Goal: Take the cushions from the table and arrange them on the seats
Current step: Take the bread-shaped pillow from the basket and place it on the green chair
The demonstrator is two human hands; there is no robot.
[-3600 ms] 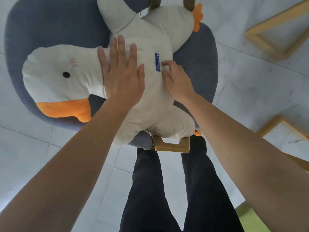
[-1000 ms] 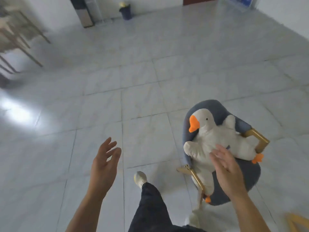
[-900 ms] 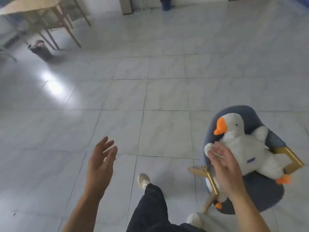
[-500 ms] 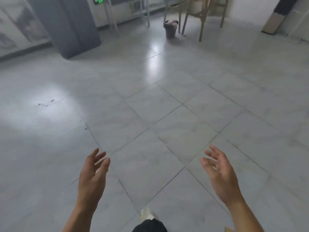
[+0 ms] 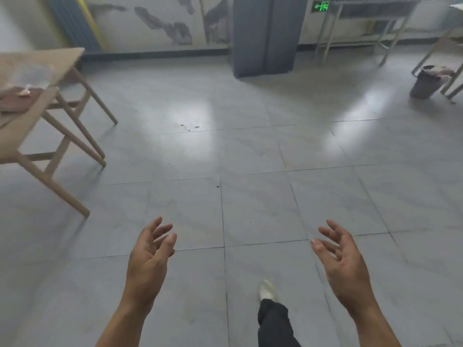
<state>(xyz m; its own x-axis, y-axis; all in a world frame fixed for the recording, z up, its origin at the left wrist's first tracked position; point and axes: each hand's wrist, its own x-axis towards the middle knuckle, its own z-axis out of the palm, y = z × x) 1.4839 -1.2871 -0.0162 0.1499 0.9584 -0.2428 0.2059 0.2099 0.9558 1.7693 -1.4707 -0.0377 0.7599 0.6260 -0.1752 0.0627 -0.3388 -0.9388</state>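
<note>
Cushions cannot be made out anywhere in this view; no seat shows either. Nearest to them in the task is the wooden desk (image 5: pixel 30 78) at the far left, standing on splayed legs, with a blurred clear item and a dark flat thing on its top that are too smeared to tell apart.

Both hands hang over the grey tiled floor (image 5: pixel 250 151), well apart from each other and well to the right of the desk. On the left hand (image 5: pixel 150 256) the fingers (image 5: pixel 160 229) are released, loosely spread and a little curled, the palm turned inward, grasping nothing. On the right hand (image 5: pixel 343 259) the fingers are likewise released and spread, the palm facing inward toward the other hand, grasping nothing.

Between the two forearms, near the bottom edge, a dark trouser leg (image 5: pixel 273 324) ends in a pale shoe (image 5: pixel 268 291) set on the floor.

Far across the room a grey pillar (image 5: pixel 265 36) stands against the stained wall. To its right a green lit sign (image 5: pixel 322 6) glows beside a metal-framed table (image 5: pixel 370 11). At the far right a dark bin (image 5: pixel 428 81) sits on the floor, just beside another table's legs.
</note>
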